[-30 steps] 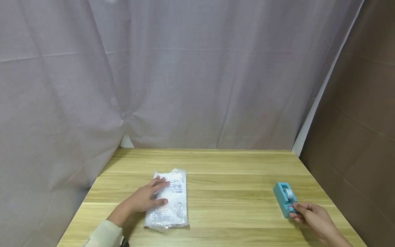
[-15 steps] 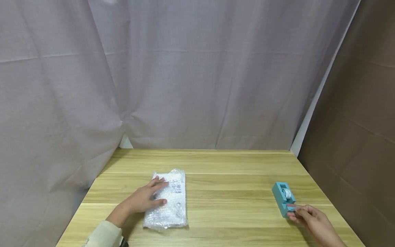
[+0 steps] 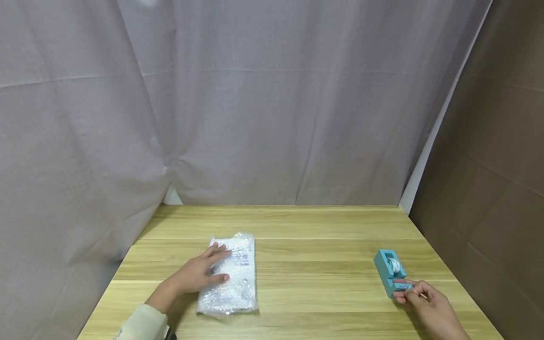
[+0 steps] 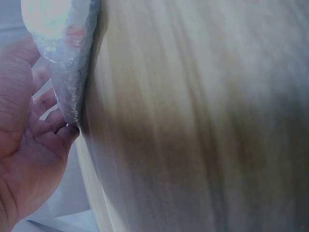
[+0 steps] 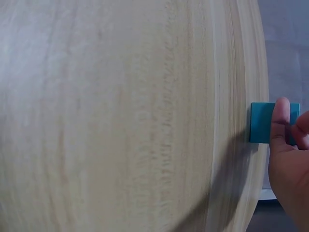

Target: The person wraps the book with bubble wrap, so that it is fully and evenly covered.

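Observation:
A flat white package in bubble wrap [image 3: 242,283], with print showing through, lies on the table left of the middle. My left hand [image 3: 193,274] rests on its left part with fingers spread. From the left wrist view, the fingers [image 4: 46,99] lie along the bubble wrap's edge. A teal tape dispenser [image 3: 384,270] stands at the right, its white tape roll [image 3: 394,265] in the rear slot. At the dispenser's near end, the thumb and index finger of my right hand [image 3: 429,302] pinch the tape's end; the clear strip is hard to make out.
The wooden table [image 3: 316,278] extends between the package and the dispenser. Grey cloth [image 3: 263,118] hangs behind and on the left, and a brown panel [image 3: 488,189] stands along the right side.
My right fingers have shifted slightly at the dispenser's near end, from its top into a pinch just off the edge. The left hand and the package have stayed in place.

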Action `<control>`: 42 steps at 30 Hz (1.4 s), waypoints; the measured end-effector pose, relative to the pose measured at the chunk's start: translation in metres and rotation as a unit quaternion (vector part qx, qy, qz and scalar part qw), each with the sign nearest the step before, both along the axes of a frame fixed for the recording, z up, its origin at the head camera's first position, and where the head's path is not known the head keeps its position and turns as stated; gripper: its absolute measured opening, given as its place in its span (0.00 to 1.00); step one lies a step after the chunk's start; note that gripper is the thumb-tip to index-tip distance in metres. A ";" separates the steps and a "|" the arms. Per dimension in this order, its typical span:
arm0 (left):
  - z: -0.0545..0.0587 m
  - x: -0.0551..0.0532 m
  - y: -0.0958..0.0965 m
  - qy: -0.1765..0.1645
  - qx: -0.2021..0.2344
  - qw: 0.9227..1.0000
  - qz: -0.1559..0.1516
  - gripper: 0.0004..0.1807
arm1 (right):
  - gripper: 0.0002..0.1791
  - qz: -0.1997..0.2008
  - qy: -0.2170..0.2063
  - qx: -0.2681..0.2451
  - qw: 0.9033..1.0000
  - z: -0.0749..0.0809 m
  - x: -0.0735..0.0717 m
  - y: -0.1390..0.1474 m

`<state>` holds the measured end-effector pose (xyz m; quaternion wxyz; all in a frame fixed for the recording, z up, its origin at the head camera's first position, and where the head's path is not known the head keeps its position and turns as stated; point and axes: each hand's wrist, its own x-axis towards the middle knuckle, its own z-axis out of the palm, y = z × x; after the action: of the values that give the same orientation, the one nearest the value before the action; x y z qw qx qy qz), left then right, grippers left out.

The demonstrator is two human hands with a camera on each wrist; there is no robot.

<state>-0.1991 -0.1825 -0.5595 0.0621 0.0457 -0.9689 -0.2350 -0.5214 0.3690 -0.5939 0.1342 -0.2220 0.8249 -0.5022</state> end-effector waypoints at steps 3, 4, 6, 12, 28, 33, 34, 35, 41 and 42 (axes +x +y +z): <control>0.000 0.000 0.000 0.002 0.001 1.000 0.000 0.42 | 0.16 0.005 0.024 -0.001 1.000 -0.001 0.000 -0.001; 0.000 0.001 0.000 0.001 0.001 1.000 0.000 0.42 | 0.16 0.005 0.035 0.003 0.999 -0.001 0.000 -0.002; 0.000 0.001 0.001 0.002 0.001 1.000 -0.002 0.42 | 0.15 0.009 0.052 0.003 0.999 -0.002 0.002 -0.003; -0.001 0.001 0.001 0.004 -0.001 1.000 -0.005 0.41 | 0.15 -0.012 0.049 0.001 0.999 -0.001 0.006 -0.003; -0.003 -0.002 -0.004 0.001 -0.007 1.000 -0.005 0.41 | 0.06 -0.033 0.210 -0.052 0.976 0.016 0.024 -0.010; -0.003 0.000 -0.002 0.008 -0.014 1.000 -0.009 0.41 | 0.08 0.029 0.239 -0.091 0.966 0.026 0.038 -0.026; -0.003 0.000 -0.002 0.010 -0.015 1.000 -0.009 0.41 | 0.09 0.048 0.244 -0.102 0.963 0.028 0.040 -0.030; -0.003 0.000 -0.001 0.012 -0.018 1.000 -0.009 0.41 | 0.11 0.068 0.248 -0.114 0.960 0.030 0.043 -0.033; -0.002 -0.001 0.000 0.018 -0.035 0.999 -0.011 0.40 | 0.20 0.158 0.257 -0.169 0.938 0.043 0.053 -0.057; -0.001 -0.001 -0.001 0.018 -0.035 0.999 -0.012 0.40 | 0.21 0.167 0.259 -0.175 0.935 0.044 0.054 -0.061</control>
<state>-0.2002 -0.1833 -0.5610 0.0786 0.0280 -0.9758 -0.2023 -0.4673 0.3080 -0.5498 -0.0429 -0.4989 0.6812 -0.5341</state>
